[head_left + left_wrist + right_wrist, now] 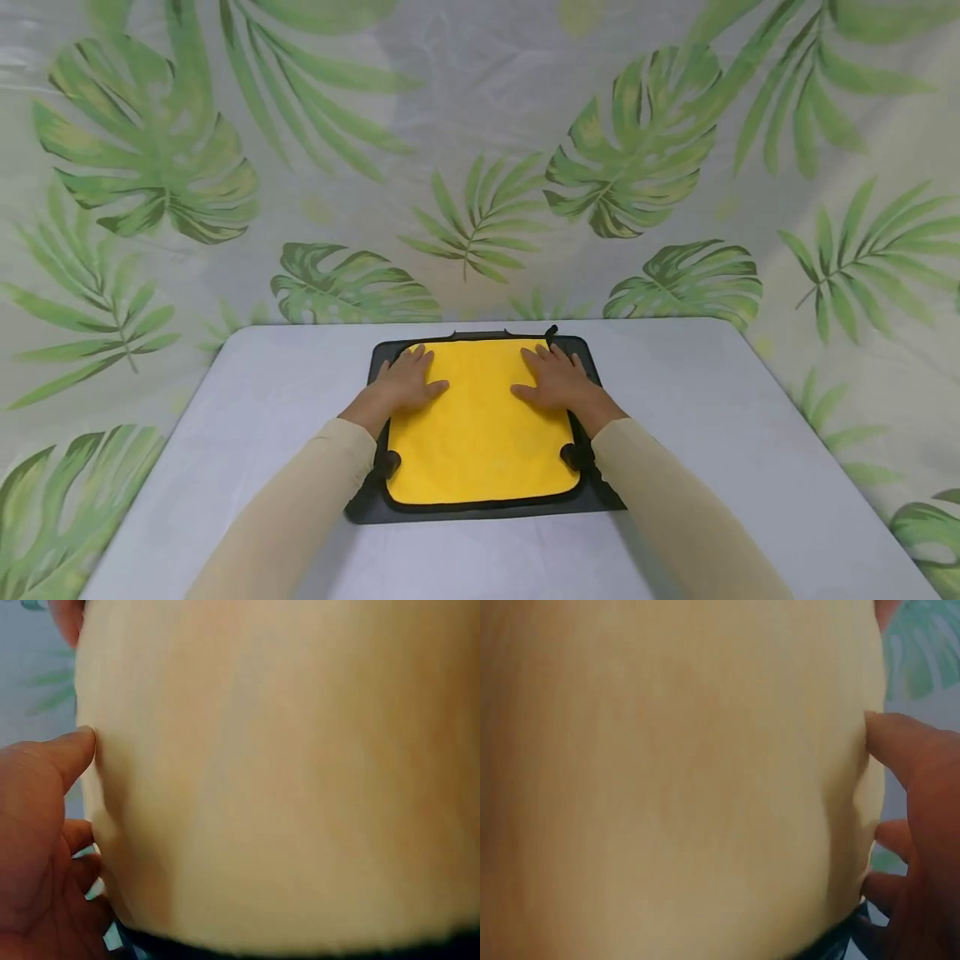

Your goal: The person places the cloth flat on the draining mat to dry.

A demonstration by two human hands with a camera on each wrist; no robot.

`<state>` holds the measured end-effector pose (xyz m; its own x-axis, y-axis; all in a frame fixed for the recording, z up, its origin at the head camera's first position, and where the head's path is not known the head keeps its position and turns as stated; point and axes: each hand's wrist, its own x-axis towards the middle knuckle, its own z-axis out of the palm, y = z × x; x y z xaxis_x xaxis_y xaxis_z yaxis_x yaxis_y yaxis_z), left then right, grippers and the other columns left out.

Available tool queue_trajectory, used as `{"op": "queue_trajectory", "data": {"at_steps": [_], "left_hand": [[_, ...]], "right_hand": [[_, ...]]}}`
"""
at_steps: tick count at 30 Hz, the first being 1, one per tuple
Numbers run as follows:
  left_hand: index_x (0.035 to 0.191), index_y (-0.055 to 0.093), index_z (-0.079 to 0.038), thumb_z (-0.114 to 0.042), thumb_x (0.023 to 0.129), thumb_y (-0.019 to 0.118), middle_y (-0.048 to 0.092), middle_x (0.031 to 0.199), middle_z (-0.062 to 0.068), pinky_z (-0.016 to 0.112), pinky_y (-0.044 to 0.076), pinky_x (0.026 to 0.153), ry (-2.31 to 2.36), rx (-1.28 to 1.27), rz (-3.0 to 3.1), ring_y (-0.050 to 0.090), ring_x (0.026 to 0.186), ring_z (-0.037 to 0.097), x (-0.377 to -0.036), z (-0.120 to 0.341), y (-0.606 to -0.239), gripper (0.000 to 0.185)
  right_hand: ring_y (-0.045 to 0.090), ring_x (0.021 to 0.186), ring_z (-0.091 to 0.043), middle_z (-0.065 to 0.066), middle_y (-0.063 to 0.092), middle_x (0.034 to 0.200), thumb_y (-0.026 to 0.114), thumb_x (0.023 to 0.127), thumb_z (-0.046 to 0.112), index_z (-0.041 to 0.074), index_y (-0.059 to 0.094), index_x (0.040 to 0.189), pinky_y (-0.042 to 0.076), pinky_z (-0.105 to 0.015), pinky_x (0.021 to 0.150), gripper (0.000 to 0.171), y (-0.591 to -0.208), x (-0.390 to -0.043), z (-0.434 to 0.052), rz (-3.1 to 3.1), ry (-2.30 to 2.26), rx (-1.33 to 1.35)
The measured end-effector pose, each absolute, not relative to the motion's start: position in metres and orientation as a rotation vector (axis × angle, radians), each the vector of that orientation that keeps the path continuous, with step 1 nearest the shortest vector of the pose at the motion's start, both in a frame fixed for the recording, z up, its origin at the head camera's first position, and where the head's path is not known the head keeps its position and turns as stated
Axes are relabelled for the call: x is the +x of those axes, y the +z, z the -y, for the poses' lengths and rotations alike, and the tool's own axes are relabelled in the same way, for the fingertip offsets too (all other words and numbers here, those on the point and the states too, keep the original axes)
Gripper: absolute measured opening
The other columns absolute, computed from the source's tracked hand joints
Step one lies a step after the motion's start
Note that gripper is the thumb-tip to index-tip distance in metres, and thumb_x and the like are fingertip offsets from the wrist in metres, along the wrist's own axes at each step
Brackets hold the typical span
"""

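Note:
A yellow cloth with a black hem lies flat on a dark mat in the middle of the grey table. My left hand rests flat on the cloth's far left part, fingers straight and spread. My right hand lies flat on the far right part in the same way. In the left wrist view the cloth fills the frame, blurred, with my thumb against it. The right wrist view shows the cloth and my thumb at its edge.
A curtain printed with green leaves hangs close behind the table. Bare grey tabletop lies left and right of the mat. Small black knobs sit at the mat's near corners beside my sleeves.

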<state>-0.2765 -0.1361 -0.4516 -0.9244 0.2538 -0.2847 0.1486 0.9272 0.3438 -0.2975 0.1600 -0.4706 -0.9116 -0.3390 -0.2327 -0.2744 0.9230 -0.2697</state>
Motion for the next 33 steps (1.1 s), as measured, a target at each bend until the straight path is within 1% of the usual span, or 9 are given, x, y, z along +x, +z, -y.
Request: {"op": "queue_trajectory", "data": {"at_steps": [3,7,9,13,18,26,31,33], "left_hand": [[0.164,0.016,-0.007,-0.053,0.106,0.046,0.007,0.173,0.014,0.064,0.005,0.127,0.400,0.247,-2.754,0.008,0.161,0.036,-0.276,0.141,-0.454,0.080],[0.164,0.014,-0.006,-0.056,0.105,0.044,0.006,0.173,0.017,0.064,0.005,0.128,0.315,0.232,-2.791,0.007,0.161,0.036,-0.272,0.140,-0.458,0.083],[0.164,0.015,-0.007,-0.058,0.105,0.043,0.006,0.173,0.017,0.064,0.005,0.128,0.276,0.278,-2.804,0.006,0.161,0.037,-0.265,0.135,-0.460,0.083],[0.165,0.017,-0.009,-0.060,0.105,0.041,0.008,0.173,0.015,0.063,0.009,0.128,0.232,0.441,-2.806,0.008,0.161,0.037,-0.246,0.126,-0.462,0.082],[0.164,0.020,-0.010,-0.060,0.102,0.048,0.013,0.173,0.013,0.064,0.012,0.127,0.196,0.523,-2.779,0.013,0.160,0.037,-0.227,0.128,-0.458,0.085],[0.165,0.017,-0.013,-0.074,0.088,0.058,0.010,0.174,0.009,0.066,0.010,0.126,0.119,0.537,-2.705,0.011,0.161,0.035,-0.204,0.150,-0.456,0.107],[0.164,0.019,-0.011,-0.075,0.079,0.068,0.011,0.174,0.010,0.067,0.010,0.126,0.123,0.576,-2.685,0.012,0.160,0.036,-0.190,0.164,-0.454,0.117],[0.164,0.020,-0.011,-0.075,0.073,0.073,0.013,0.173,0.011,0.067,0.011,0.126,0.108,0.587,-2.676,0.012,0.160,0.036,-0.185,0.169,-0.452,0.123]], "right_hand": [[0.008,0.158,-0.045,-0.014,0.013,0.173,0.051,0.102,0.058,0.019,0.020,0.165,0.002,-0.070,0.124,0.081,-0.469,-0.296,-0.165,-2.805,-0.325,-0.418],[0.005,0.159,-0.044,-0.015,0.009,0.173,0.050,0.102,0.058,0.020,0.021,0.165,0.002,-0.070,0.125,0.078,-0.466,-0.287,-0.163,-2.837,-0.294,-0.447],[0.003,0.160,-0.043,-0.016,0.008,0.173,0.049,0.103,0.058,0.020,0.021,0.165,0.002,-0.070,0.125,0.077,-0.464,-0.278,-0.159,-2.827,-0.245,-0.502],[0.005,0.160,-0.041,-0.015,0.008,0.173,0.047,0.102,0.062,0.019,0.020,0.165,0.007,-0.070,0.124,0.081,-0.462,-0.256,-0.155,-2.749,-0.154,-0.631],[0.013,0.160,-0.038,-0.013,0.011,0.173,0.055,0.096,0.065,0.018,0.020,0.165,0.010,-0.071,0.124,0.090,-0.457,-0.237,-0.167,-2.691,-0.135,-0.712],[0.015,0.159,-0.039,-0.014,0.014,0.173,0.063,0.091,0.065,0.014,0.023,0.164,0.010,-0.073,0.122,0.098,-0.453,-0.213,-0.199,-2.638,-0.200,-0.759],[0.018,0.158,-0.041,-0.013,0.017,0.172,0.072,0.085,0.062,0.014,0.027,0.163,0.013,-0.075,0.120,0.102,-0.449,-0.203,-0.214,-2.634,-0.198,-0.740],[0.019,0.158,-0.041,-0.013,0.019,0.172,0.076,0.083,0.060,0.015,0.028,0.163,0.014,-0.076,0.119,0.103,-0.447,-0.200,-0.217,-2.634,-0.186,-0.718]]}}
